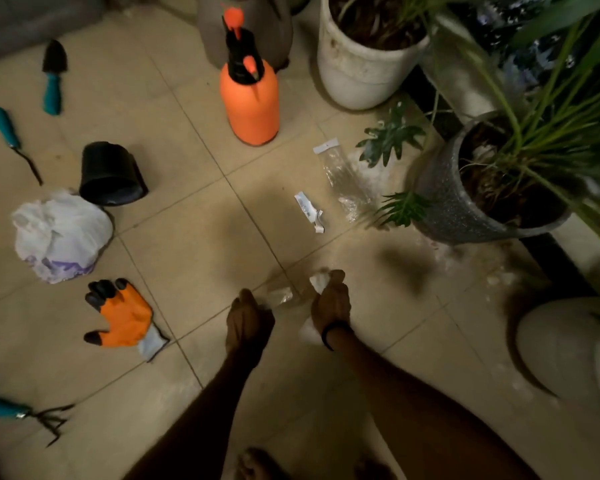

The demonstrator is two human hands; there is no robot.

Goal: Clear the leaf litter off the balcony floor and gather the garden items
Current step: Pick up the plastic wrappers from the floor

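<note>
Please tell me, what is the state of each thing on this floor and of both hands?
orange sprayer: upright
black pot: tipped on its side
orange glove: lying flat
white bag: bunched, on the floor
left hand: grips clear plastic
right hand: grips white scrap

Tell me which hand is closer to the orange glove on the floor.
Left. The left hand is just to the right of the orange glove, not touching it; the right hand is farther right again.
</note>
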